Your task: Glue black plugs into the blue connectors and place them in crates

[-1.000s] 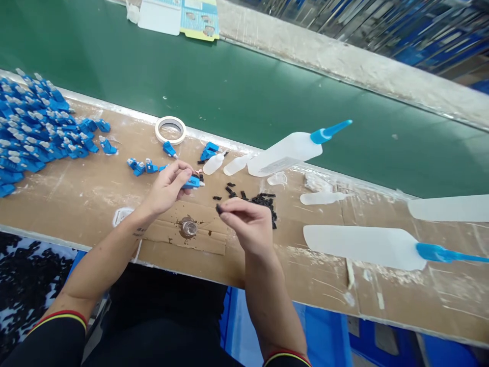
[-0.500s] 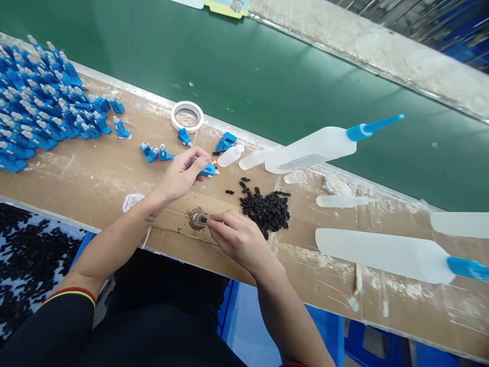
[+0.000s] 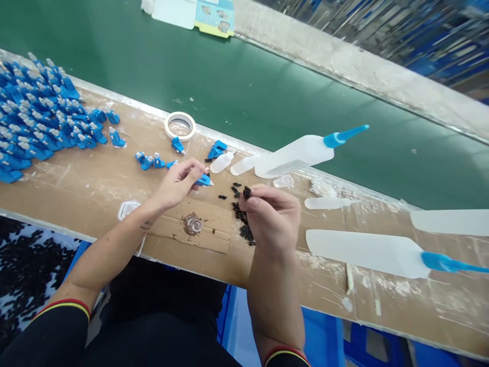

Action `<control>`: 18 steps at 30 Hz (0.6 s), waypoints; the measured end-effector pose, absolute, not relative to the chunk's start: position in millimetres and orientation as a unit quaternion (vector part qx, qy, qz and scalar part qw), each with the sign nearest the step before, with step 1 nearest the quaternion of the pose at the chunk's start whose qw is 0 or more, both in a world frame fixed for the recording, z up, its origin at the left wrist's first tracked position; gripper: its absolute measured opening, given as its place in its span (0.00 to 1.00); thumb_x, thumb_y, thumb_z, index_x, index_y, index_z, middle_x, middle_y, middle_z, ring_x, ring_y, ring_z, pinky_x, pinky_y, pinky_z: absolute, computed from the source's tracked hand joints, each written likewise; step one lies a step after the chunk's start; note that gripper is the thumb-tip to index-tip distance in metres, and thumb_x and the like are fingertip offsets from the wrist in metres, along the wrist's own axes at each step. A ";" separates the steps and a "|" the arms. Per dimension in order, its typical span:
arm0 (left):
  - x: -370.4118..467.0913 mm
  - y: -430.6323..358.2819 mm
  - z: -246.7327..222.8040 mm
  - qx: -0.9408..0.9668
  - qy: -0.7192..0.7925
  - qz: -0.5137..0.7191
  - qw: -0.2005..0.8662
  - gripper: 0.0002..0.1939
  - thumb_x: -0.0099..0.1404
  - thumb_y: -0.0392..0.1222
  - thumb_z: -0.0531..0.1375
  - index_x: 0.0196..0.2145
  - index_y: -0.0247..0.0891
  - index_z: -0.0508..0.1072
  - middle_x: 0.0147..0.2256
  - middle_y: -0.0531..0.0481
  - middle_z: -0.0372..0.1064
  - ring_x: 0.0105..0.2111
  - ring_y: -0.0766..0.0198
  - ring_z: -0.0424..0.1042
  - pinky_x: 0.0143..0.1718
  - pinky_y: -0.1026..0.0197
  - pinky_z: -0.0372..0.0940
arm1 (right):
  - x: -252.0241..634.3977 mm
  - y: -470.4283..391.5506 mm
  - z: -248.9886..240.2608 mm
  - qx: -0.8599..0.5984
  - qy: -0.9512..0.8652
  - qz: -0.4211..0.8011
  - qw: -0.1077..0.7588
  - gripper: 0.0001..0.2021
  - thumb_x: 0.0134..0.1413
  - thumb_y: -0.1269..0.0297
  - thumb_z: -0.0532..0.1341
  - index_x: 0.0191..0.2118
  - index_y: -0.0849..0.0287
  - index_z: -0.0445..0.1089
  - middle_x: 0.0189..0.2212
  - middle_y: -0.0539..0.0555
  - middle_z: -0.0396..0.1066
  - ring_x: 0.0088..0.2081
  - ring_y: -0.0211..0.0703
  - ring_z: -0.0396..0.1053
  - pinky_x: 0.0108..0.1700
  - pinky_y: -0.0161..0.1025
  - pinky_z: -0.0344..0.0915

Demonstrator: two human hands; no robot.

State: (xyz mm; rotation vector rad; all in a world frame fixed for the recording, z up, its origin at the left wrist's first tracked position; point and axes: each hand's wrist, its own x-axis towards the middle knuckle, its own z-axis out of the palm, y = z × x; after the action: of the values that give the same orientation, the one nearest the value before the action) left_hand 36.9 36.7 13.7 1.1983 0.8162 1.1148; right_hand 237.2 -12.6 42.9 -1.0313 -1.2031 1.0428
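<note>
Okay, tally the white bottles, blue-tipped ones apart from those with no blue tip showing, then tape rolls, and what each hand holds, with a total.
Blue-tipped white bottles: 2
Other white bottles: 4, one cut off at the right edge
Tape roll: 1
Blue piece in the left hand: 1
Black piece in the right hand: 1
Total: 9

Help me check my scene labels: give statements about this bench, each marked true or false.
1. The left hand holds a white-tipped blue part. True.
2. The right hand is empty. False: it pinches a small black piece.
3. The small clear cup sits on a cardboard strip. True.
4. The roll of tape stands on edge. False: it lies flat.
5. The heap of blue parts lies at the picture's right. False: at its left.
</note>
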 end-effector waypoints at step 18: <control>47.1 23.8 21.3 0.551 0.294 0.420 0.658 0.24 0.66 0.64 0.59 0.31 0.37 0.66 0.23 0.56 0.63 0.21 0.72 0.60 0.21 0.67 0.57 | 223.9 -5.7 14.7 -0.430 -0.519 0.463 0.575 0.06 0.46 0.69 0.71 0.31 0.51 0.80 0.29 0.50 0.78 0.31 0.39 0.72 0.32 0.38 0.69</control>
State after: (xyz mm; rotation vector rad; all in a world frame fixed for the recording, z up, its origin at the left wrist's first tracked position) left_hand 47.1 23.8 21.3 1.2480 0.6649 0.9518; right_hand 223.9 -5.7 14.7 -1.0079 -1.2163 1.0847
